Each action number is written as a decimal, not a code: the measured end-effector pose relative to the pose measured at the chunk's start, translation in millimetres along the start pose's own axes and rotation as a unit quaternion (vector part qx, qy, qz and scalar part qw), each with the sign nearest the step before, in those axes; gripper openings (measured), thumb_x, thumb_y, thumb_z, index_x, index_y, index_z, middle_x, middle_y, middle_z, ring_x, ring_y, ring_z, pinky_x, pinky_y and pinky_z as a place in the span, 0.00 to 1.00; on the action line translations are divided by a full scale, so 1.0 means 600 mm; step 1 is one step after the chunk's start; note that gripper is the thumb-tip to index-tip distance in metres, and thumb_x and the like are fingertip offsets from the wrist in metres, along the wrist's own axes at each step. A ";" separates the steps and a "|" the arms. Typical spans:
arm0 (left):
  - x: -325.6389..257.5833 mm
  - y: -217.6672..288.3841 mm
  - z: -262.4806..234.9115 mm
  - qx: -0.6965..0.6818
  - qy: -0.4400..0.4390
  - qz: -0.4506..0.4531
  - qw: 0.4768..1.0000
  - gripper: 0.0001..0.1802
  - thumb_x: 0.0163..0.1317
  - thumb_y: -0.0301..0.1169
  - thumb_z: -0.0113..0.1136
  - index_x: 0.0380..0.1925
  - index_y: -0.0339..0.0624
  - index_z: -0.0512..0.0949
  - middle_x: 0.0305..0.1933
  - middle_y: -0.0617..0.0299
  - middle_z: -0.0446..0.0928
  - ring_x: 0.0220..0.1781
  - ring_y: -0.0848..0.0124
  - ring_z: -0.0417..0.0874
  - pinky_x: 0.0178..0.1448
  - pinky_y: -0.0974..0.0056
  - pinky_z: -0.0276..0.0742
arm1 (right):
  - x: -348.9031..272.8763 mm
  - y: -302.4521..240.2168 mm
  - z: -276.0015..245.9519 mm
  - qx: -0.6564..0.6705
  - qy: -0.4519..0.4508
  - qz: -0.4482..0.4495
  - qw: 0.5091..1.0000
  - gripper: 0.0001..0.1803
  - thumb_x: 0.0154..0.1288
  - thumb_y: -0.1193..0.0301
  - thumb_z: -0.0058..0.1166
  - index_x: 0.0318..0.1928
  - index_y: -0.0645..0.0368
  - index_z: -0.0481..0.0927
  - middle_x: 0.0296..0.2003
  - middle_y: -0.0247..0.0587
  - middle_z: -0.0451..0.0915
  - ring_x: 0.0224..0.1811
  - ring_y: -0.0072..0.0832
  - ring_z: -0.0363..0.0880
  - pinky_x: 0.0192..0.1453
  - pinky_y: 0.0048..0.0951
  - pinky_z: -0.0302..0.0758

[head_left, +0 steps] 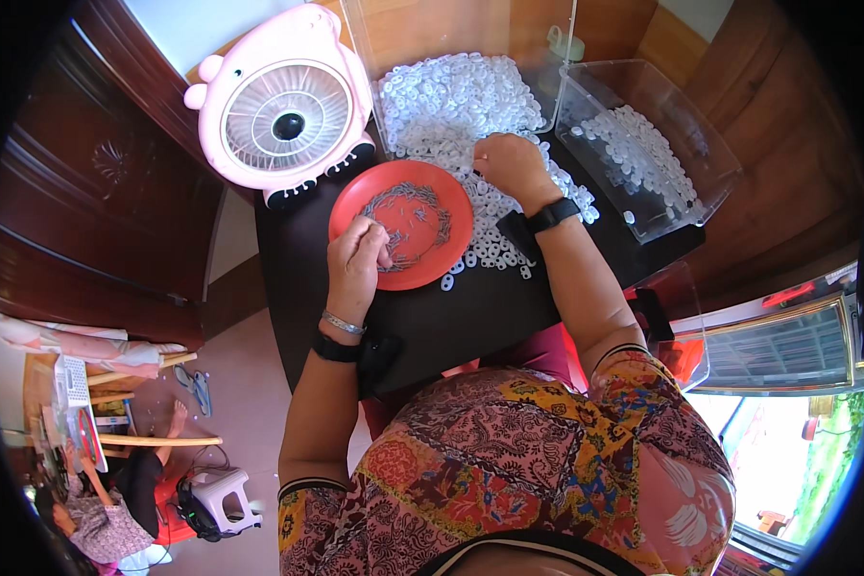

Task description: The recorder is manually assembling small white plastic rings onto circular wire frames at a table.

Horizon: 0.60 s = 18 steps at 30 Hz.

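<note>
With our left hand (358, 257) pinching a small metal pin (386, 257) over the red plate (401, 224) and our right hand (511, 163) curled on the white plastic rings (451, 101) beyond, we should lift single pieces gently.

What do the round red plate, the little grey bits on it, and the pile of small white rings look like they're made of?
The round red plate looks like matte plastic: even colour, little glare. The little grey bits under the left hand seem thin metal, though too small to be sure. The small white rings by the right hand look like translucent plastic or rubber.
</note>
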<state>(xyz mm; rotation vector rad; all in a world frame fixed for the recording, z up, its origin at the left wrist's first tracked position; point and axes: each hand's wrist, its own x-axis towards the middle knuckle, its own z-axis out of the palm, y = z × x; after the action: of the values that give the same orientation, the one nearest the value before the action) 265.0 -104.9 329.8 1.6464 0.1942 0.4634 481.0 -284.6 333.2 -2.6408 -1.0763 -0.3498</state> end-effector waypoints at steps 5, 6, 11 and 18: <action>-0.003 0.006 0.000 -0.006 -0.002 -0.003 1.000 0.10 0.63 0.28 0.49 0.25 0.34 0.73 0.18 0.64 0.71 0.20 0.79 0.71 0.28 0.73 0.68 | -0.002 -0.016 -0.027 0.142 0.028 0.015 0.989 0.10 0.55 0.64 0.51 0.30 0.54 0.83 0.30 0.44 0.83 0.34 0.41 0.82 0.38 0.38 0.77; -0.003 0.003 -0.001 -0.006 0.000 -0.004 1.000 0.10 0.63 0.28 0.49 0.25 0.34 0.73 0.18 0.64 0.71 0.20 0.79 0.71 0.28 0.73 0.68 | -0.002 -0.021 -0.032 0.241 -0.007 0.031 0.970 0.08 0.57 0.67 0.54 0.32 0.56 0.83 0.29 0.40 0.82 0.33 0.31 0.80 0.39 0.31 0.76; -0.005 0.001 -0.004 0.008 -0.002 0.009 1.000 0.09 0.64 0.29 0.51 0.30 0.34 0.74 0.19 0.65 0.71 0.21 0.79 0.72 0.28 0.73 0.69 | -0.008 -0.063 -0.045 0.612 -0.134 0.011 0.779 0.07 0.61 0.72 0.57 0.37 0.64 0.82 0.31 0.30 0.81 0.34 0.15 0.75 0.41 0.19 0.72; -0.010 0.011 0.010 -0.016 -0.044 0.033 0.998 0.07 0.65 0.29 0.51 0.33 0.35 0.74 0.21 0.66 0.71 0.23 0.79 0.72 0.29 0.73 0.69 | -0.040 -0.147 -0.042 0.684 -0.190 -0.077 0.700 0.04 0.62 0.76 0.57 0.37 0.63 0.82 0.32 0.31 0.81 0.35 0.15 0.76 0.43 0.19 0.74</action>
<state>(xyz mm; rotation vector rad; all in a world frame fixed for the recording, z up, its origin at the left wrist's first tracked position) 260.8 -113.6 334.6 1.6419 0.0674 0.4416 398.5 -247.6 362.5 -1.2352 -1.0016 0.7588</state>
